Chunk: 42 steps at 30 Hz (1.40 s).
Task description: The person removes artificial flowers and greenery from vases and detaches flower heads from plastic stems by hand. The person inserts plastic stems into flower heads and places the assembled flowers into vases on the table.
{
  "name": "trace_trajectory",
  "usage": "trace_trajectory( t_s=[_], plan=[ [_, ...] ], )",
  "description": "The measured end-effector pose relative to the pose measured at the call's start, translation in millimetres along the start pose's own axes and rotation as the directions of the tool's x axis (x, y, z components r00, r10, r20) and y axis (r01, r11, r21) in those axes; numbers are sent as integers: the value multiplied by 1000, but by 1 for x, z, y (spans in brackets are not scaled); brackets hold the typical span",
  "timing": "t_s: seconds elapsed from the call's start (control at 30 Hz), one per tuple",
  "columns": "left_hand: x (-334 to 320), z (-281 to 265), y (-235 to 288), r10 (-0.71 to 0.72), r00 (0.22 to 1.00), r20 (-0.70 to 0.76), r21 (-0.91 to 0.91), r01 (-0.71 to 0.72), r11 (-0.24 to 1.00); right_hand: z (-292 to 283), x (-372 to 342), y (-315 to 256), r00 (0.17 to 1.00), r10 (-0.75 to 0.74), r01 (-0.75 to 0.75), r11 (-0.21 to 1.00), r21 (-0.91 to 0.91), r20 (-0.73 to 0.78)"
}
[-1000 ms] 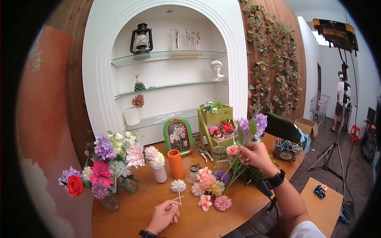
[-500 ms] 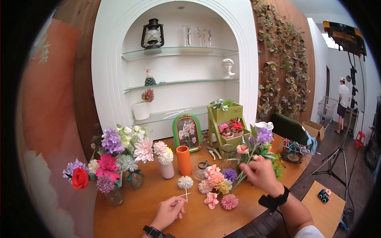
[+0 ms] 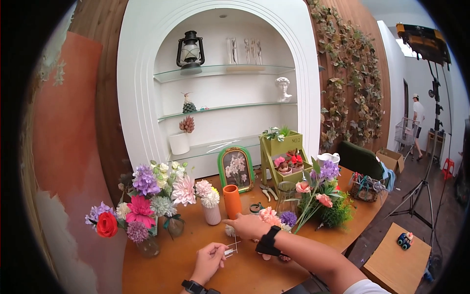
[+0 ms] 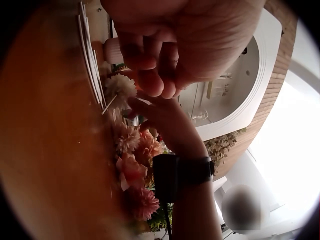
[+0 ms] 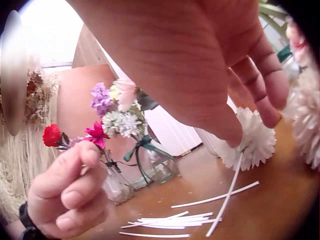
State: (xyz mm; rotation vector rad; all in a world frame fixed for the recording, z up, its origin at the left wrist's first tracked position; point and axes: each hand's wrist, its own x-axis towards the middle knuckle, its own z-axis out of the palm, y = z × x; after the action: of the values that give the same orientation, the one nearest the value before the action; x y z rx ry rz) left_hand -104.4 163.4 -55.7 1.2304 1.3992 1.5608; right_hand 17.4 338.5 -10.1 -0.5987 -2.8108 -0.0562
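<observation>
My right hand reaches across the table, its fingers just over a white pompom flower with a white stick stem. In the right wrist view, thumb and fingers stand apart at the petals. Low at the front, my left hand hangs with loosely curled fingers, nothing visible in them. Several thin white sticks lie on the table beside it. Pink and peach flowers lie in a pile, partly hidden by my right forearm. Purple and peach flowers on long green stems lean at the right.
An orange vase and a ribbed pink vase stand behind the hands. Glass vases of mixed flowers occupy the left. Further back are pliers, a green picture frame and a green stand. A basket sits far right.
My right hand has let go of the purple and peach flowers at the right and moved left and down to the white pompom flower. The left hand has stayed nearly in place.
</observation>
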Motion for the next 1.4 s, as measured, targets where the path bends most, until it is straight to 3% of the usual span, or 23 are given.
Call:
trace_trajectory(
  t_s=[0.03, 0.1, 0.17, 0.23, 0.27, 0.3, 0.33, 0.4, 0.53, 0.57, 0.6, 0.7, 0.77, 0.83, 0.9, 0.93, 1.0, 1.13, 1.2, 1.3, 1.33, 1.4],
  plan=[
    [0, 0, 1, 5, 1000, -2, 0, -5, 1000, 6, 7, 4, 1000, -3, 3, 1000, -3, -3],
    [-2, 2, 4, 9, 1000, -24, -3, -9, 1000, 14, 19, 10, 971, 16, -14, 1000, -12, 238],
    [1, -2, -2, 15, 1000, -19, 24, -15, 1000, 15, 18, 13, 976, 10, 2, 998, -56, 219],
    [4, -3, -9, 20, 1000, -13, 49, -19, 999, 7, 12, 16, 993, 23, -25, 1000, 12, 115],
    [5, -3, -11, 101, 994, -48, 121, -94, 988, 1, 6, 16, 1000, -5, 4, 1000, 2, 22],
    [6, -3, -13, 181, 980, -77, 195, -164, 967, -10, 2, 12, 1000, -8, 8, 1000, 0, 24],
    [9, -4, -15, 181, 980, -80, 194, -163, 967, -22, -2, 7, 998, -21, 22, 1000, 4, -67],
    [13, -5, -18, 522, 845, -117, 517, -396, 759, -30, -6, 5, 969, -100, 104, 995, 7, -227],
    [10, 2, -17, 496, 851, -172, 484, -366, 795, -56, -30, -28, 947, -196, 214, 976, 44, -256],
    [7, -1, -12, 285, 955, -84, 383, -233, 894, -61, -34, -35, 946, -203, 223, 974, 52, -253],
    [4, -3, -7, 66, 997, 29, 294, -72, 953, -65, -38, -41, 950, -206, 224, 973, 55, -235],
    [-1, -5, 4, -21, 998, 60, 309, 2, 951, -62, -40, -36, 954, -213, 231, 971, 65, -209],
    [0, -10, 0, -3, 999, 42, 331, -11, 944, -62, -37, -19, 918, -177, 194, 981, 13, -354],
    [4, -13, -6, 18, 1000, 26, 348, -26, 937, -69, -36, 1, 913, -84, 103, 994, 26, -399],
    [9, -15, -10, 383, 924, -8, 662, -282, 695, -72, -39, 17, 956, -55, 39, 997, -62, -287],
    [9, -16, -11, 382, 924, -11, 660, -280, 697, -72, -43, 21, 957, -57, 41, 997, -63, -284],
    [7, -19, -11, 425, 905, 7, 807, -256, 532, -70, -50, 29, 990, -46, 29, 992, -127, -133],
    [1, -19, -12, 317, 948, 12, 862, -170, 477, -74, -65, 37, 972, 16, -36, 996, -80, -236],
    [-1, -19, -12, 248, 967, 61, 913, -155, 378, -85, -70, 37, 963, 35, -66, 992, -109, -267],
    [-2, -19, -23, 313, 944, 101, 943, -191, 272, -96, -74, 42, 937, 49, -112, 980, -164, -347],
    [-1, -20, -25, 312, 944, 106, 942, -196, 273, -102, -76, 43, 934, 47, -126, 970, -206, -353],
    [0, -21, -18, 162, 980, 114, 881, -175, 438, -110, -81, 41, 926, 47, -153, 954, -259, -375]
  ],
)
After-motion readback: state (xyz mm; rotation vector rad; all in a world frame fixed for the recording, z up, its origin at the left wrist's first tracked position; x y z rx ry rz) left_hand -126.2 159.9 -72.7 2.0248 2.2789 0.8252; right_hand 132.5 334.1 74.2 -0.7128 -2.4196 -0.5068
